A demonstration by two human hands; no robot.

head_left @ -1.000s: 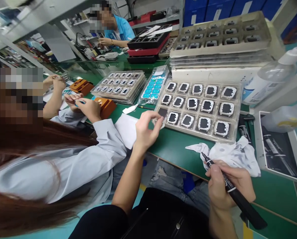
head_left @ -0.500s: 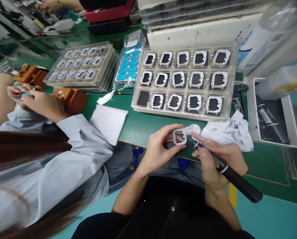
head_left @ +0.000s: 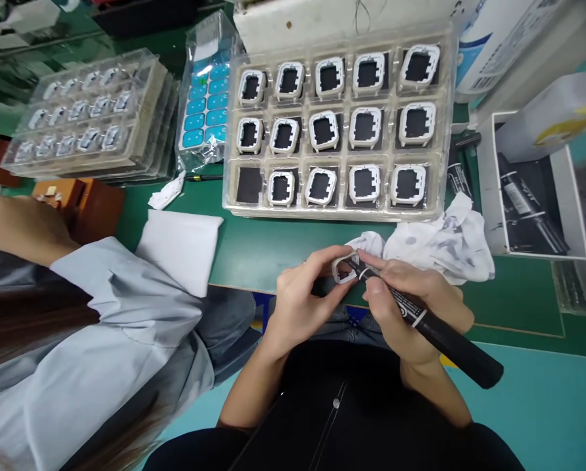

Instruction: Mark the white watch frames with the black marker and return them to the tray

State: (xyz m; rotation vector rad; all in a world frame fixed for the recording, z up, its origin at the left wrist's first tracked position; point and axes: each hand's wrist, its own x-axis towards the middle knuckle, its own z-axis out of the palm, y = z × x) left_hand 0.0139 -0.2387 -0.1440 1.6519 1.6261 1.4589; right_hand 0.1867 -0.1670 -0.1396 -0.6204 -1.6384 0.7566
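My left hand pinches a small white watch case frame between thumb and fingers, close to the table's front edge. A black marker pen is gripped in my right hand, its tip end at the frame's right side. Whether the tip touches the frame I cannot tell. Just behind my hands stands a clear plastic tray with rows of similar white frames; its front left compartment holds only a dark pad. A crumpled, stained white cloth lies to the right of the frame.
On the left a co-worker's sleeve and hand reach over the table by orange-brown blocks. Also around are a folded white cloth, stacked trays, a bag of blue pieces and a white box with markers.
My right hand has brought the marker pen left to the frame. The frame has turned in my left hand. The camera view has shifted, and the co-worker's hand sits farther left in view.
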